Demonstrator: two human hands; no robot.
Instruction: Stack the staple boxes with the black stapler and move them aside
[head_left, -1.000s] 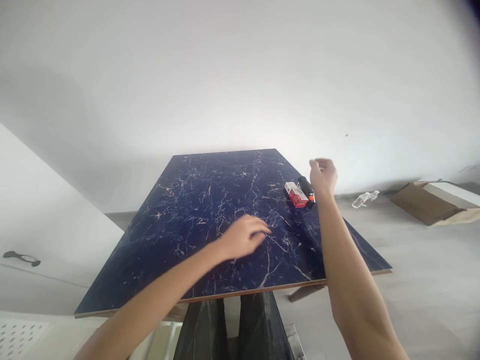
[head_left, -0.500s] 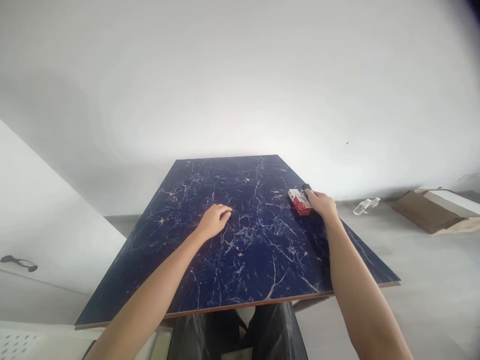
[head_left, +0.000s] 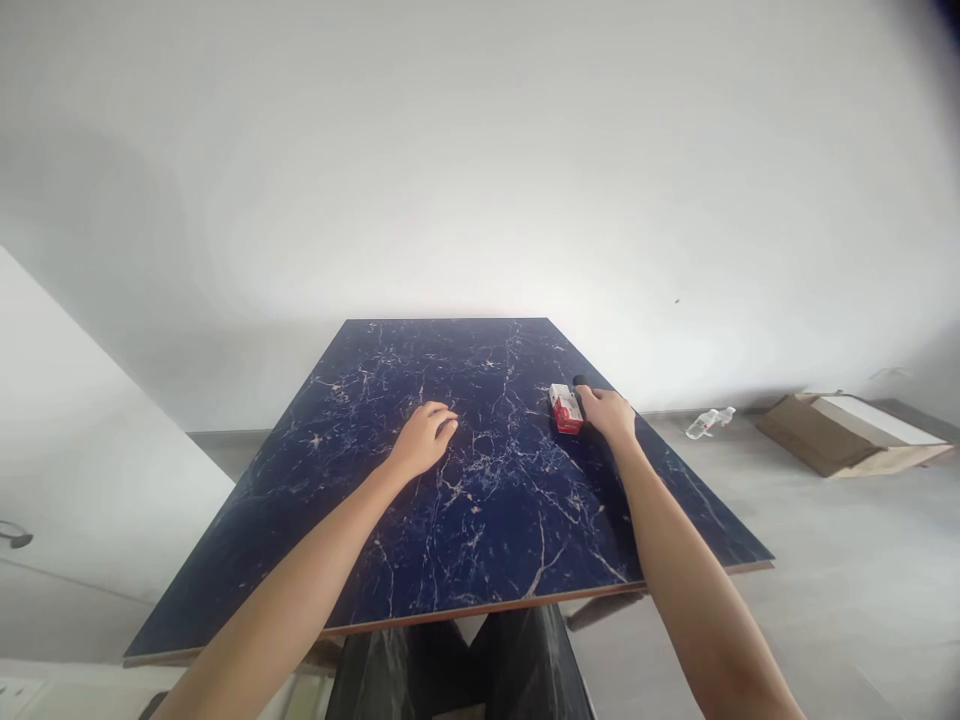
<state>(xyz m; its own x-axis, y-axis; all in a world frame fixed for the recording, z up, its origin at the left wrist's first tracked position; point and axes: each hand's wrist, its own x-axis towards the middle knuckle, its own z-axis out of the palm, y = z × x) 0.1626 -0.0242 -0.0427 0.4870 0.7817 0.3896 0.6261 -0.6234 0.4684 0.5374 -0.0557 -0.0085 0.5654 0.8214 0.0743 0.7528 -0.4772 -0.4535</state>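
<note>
My left hand [head_left: 425, 437] hovers over or rests on the middle of the dark blue marbled table [head_left: 465, 540]. Its fingers are loosely bent and apart, with nothing visible in them. At the table's right side, my right hand [head_left: 611, 412] is closed around a small black object [head_left: 580, 381], whose rounded end shows past the thumb; the rest is hidden by the hand. Close against it on the left is a small red and white box [head_left: 565, 409]. Whether the fingers also touch the box, I cannot tell.
A white wall [head_left: 480, 180] rises behind the table. On the floor to the right lie clear plastic bottles [head_left: 709, 423] and a brown cardboard box [head_left: 821, 435]. A white cabinet [head_left: 82, 480] with a dark handle stands at the left.
My right hand, the black object and the red and white box have shifted left, away from the table's right edge. The left hand's fingers have spread slightly. The view has turned a little right.
</note>
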